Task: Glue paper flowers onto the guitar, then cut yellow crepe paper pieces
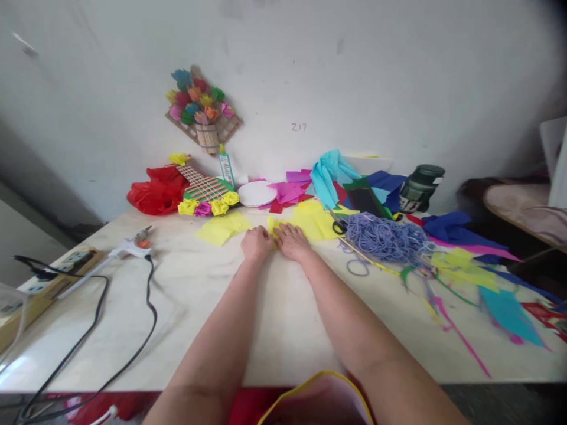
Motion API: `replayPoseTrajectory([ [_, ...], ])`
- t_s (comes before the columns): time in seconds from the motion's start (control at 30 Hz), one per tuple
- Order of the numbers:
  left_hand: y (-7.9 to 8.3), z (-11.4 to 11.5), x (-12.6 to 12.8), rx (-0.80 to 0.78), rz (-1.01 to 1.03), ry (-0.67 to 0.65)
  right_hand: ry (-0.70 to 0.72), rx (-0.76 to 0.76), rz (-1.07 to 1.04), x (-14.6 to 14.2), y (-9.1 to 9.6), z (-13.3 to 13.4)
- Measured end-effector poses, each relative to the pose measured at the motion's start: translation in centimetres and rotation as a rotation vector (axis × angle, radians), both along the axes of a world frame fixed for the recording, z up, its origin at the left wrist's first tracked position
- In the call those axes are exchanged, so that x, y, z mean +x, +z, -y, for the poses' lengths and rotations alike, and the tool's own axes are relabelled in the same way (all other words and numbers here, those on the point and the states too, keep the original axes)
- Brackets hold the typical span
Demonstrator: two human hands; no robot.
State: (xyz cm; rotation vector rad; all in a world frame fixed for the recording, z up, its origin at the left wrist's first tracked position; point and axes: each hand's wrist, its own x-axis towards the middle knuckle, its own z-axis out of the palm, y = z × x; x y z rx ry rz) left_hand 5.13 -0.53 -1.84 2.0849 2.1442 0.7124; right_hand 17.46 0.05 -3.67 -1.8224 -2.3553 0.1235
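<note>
Both my hands rest side by side on the table, far out in front of me. My left hand [257, 243] is curled, its fingers tucked down on a small piece of yellow paper [273, 229]. My right hand [291, 241] lies next to it with fingers pressed on the same yellow paper, at the edge of a larger yellow sheet [316, 219]. Another loose yellow sheet [224, 228] lies just left of my hands. Scissors [340, 225] and a heap of purple yarn [384, 237] sit to the right.
A glue gun [131, 247] with a black cord and a power strip [42, 277] lie at the left. Against the wall are a red bag [156, 190], a stick craft with paper flowers [208, 192], a white plate [257, 193], coloured paper and a dark jar [419, 188]. Paper scraps [487, 283] cover the right.
</note>
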Motion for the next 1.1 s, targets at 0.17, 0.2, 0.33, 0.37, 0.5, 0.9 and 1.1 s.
replayPoseTrajectory([
  [0.17, 0.1, 0.1, 0.4, -0.041, 0.034, -0.021, 0.005, -0.011, 0.007, 0.0, 0.1, 0.1],
  [0.2, 0.1, 0.1, 0.4, -0.053, 0.042, -0.022, 0.006, -0.01, 0.005, 0.0, 0.1, 0.1],
  [0.33, -0.1, -0.2, 0.2, -0.08, 0.055, -0.011, 0.01, 0.012, 0.004, 0.0, 0.1, 0.1],
  [0.37, -0.2, -0.2, 0.1, -0.076, 0.051, -0.013, 0.011, 0.013, 0.006, 0.0, 0.1, 0.1],
  [0.5, -0.4, -0.3, 0.2, -0.052, 0.029, -0.026, 0.007, 0.008, 0.013, 0.0, 0.0, 0.0],
  [0.9, -0.9, -0.5, 0.2, 0.101, -0.04, -0.112, 0.006, 0.008, 0.02, 0.0, 0.0, 0.0],
  [1.1, -1.1, -0.7, 0.1, 0.049, -0.079, -0.118, 0.006, -0.005, 0.011, 0.0, 0.2, 0.1],
])
